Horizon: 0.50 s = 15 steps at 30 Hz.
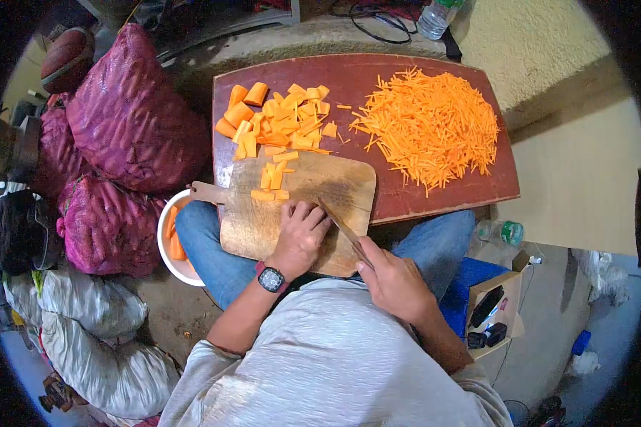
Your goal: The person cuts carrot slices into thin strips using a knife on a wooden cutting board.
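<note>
A wooden cutting board (pixel 253 228) with a handle at its left lies across my lap and the near edge of the red table. My right hand (pixel 395 285) grips a knife (pixel 343 226), its blade slanting up and left over the board. Beside the blade, my left hand (pixel 303 235) presses on the board with curled fingers; whatever is under them is hidden. Several cut carrot pieces (pixel 269 178) lie on the board beyond that hand. Past the board sits a heap of carrot chunks and slices (pixel 285 117). A big mound of carrot strips (pixel 434 128) covers the table's right side.
The red tabletop (pixel 349 78) spans the space ahead. At my left stand purple mesh sacks (pixel 132 114), white sacks (pixel 96 306) and a white tub (pixel 165 245) holding carrots. An open cardboard box (pixel 509 292) and a plastic bottle (pixel 502 232) are at my right.
</note>
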Tool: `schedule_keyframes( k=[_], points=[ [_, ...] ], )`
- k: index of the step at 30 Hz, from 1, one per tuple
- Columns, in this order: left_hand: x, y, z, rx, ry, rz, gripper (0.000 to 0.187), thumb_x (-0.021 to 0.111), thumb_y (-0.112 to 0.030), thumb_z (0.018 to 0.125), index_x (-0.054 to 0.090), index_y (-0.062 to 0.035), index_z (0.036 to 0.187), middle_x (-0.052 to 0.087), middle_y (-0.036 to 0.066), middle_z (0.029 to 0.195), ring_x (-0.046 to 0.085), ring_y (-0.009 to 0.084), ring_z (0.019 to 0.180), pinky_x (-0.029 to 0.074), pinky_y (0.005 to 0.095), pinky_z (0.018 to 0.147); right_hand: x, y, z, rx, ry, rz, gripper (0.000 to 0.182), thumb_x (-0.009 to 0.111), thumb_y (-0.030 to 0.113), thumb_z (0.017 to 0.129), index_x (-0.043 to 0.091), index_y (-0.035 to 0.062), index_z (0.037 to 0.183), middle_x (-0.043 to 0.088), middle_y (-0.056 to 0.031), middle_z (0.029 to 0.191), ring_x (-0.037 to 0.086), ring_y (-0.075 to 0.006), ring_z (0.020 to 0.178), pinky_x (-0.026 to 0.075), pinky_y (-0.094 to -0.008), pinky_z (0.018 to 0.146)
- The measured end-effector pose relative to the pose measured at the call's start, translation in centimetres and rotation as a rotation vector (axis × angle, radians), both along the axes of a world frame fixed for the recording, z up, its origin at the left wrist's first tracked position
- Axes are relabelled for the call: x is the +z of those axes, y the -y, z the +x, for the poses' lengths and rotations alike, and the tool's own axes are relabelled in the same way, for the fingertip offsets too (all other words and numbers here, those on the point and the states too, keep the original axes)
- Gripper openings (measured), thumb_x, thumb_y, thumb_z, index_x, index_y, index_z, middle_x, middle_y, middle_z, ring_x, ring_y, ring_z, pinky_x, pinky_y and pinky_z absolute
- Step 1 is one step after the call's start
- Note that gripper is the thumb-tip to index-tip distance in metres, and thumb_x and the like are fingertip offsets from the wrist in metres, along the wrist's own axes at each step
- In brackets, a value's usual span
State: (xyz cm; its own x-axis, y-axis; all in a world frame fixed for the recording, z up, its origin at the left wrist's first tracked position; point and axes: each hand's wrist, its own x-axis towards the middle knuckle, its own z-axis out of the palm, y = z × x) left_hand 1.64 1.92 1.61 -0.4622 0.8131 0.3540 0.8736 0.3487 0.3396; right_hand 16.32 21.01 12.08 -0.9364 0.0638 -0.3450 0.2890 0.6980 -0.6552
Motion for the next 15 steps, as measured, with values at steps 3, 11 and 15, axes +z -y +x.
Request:
schedule_keyframes(
  k=[3,11,15],
  points=[
    [-0.5,-0.1,0.0,0.028,0.022,0.045,0.039,0.076,-0.011,0.079,0.078,-0.0016,0.117,0.068,0.011,0.116,0.06,0.034,0.113,0.042,0.0534,0.104,-0.7,0.3,-2.4,0.017,-0.016,-0.009,0.044,0.064,0.018,0.107,0.052,0.0033,0.147,0.075,-0.0299,0.115,0.072,-0.0531,0.103,0.059,-0.06,0.083],
    [-0.3,-0.2,0.1,0.084,0.085,0.084,0.055,0.082,-0.009,0.071,0.074,-0.0019,0.125,0.066,0.014,0.115,0.06,0.0368,0.117,0.042,0.0553,0.105,-0.2,-0.1,-1.3,-0.012,-0.039,-0.011,0.038,0.065,0.017,0.106,0.056,0.0029,0.141,0.074,-0.0311,0.113,0.072,-0.0533,0.102,0.059,-0.0595,0.082],
    [0.1,-0.3,0.0,0.068,0.107,0.096,0.057,0.083,-0.009,0.068,0.074,-0.0013,0.124,0.064,0.014,0.113,0.059,0.0374,0.116,0.041,0.0552,0.106,-1.7,0.1,-2.5,-0.005,-0.103,-0.02,0.036,0.066,0.016,0.106,0.057,0.0048,0.14,0.074,-0.0297,0.112,0.072,-0.0533,0.101,0.058,-0.0592,0.081]
  ],
)
